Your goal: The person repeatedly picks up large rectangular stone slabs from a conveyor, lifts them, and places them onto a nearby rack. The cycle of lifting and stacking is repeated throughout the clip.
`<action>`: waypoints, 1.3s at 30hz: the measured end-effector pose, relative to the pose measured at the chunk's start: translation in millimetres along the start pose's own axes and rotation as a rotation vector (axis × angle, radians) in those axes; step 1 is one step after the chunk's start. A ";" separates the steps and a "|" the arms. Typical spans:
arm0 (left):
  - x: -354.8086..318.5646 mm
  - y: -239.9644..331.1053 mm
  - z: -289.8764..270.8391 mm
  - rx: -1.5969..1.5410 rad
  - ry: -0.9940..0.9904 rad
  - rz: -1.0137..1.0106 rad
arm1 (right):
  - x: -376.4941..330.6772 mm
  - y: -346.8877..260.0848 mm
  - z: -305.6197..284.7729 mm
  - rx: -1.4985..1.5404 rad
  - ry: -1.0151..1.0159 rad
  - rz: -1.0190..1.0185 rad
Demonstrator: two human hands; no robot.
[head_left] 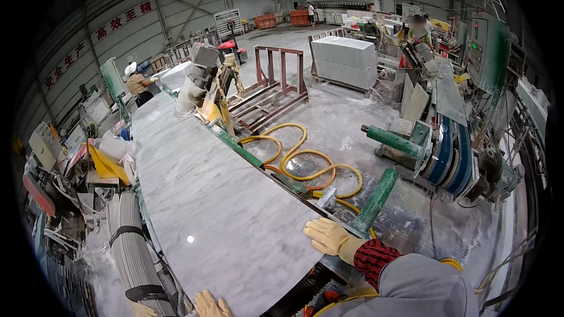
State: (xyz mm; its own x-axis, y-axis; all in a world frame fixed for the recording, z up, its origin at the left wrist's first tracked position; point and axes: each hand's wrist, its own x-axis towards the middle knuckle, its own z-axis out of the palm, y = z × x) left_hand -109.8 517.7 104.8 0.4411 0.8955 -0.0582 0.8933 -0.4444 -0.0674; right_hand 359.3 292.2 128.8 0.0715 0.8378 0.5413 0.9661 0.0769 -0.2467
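One long marbled slab (217, 211) stretches forward from the person. On its right edge the right hand (329, 238), gloved, lies with fingers straight and flattened, clutching nothing. At the slab's near end is the gloved left hand (210, 305), fingers spread, cut off below; whether it grips the edge I cannot tell. Right of the slab are a yellow hose (310, 151) and a green post (376, 199); left of it, a grey bundle (128, 246).

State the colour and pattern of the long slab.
The slab is whitish with grey streaks, shown best in the head view.
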 end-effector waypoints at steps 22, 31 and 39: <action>-11.6 0.0 8.4 -0.213 0.136 -0.017 | 3.2 -4.7 -4.8 0.029 -0.019 0.003; -13.7 -3.3 17.4 -0.206 0.178 0.005 | 3.3 -8.6 -9.0 0.043 -0.018 0.014; -12.8 -1.4 17.1 -0.213 0.201 0.029 | -2.6 -10.9 -14.6 0.036 0.022 0.002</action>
State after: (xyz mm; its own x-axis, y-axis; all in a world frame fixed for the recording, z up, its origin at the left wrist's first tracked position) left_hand -118.2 506.5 88.6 0.4563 0.8783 0.1427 0.8686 -0.4745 0.1428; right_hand 352.2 281.3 141.8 0.0795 0.8258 0.5584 0.9565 0.0945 -0.2760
